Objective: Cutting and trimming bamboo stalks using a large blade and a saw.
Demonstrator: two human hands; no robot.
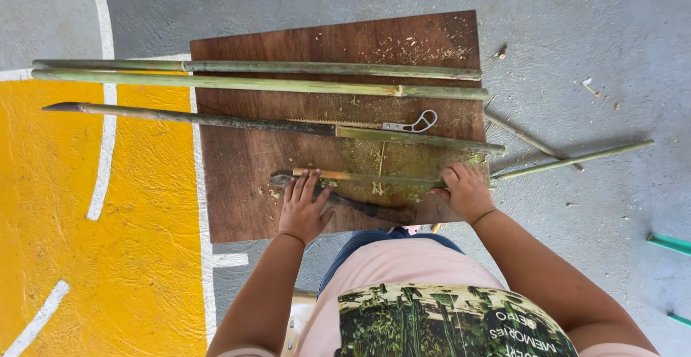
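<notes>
Pressing a thin bamboo strip [374, 178] onto the shaving-strewn board [237, 206], both hands lie spread flat, left hand [304, 209] over a machete [345, 200], right hand [466, 193] near the strip's end, while three long bamboo poles [259, 82] lie seemingly unsplit beyond.

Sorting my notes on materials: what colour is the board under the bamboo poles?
Dark brown board, seen in the head view.

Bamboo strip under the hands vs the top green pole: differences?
The bamboo strip is thin, short and pale tan at its left end; the top green pole is thicker, longer and overhangs the board. The left hand and right hand press the strip; the pole lies untouched. Both lie lengthwise across the board.
</notes>
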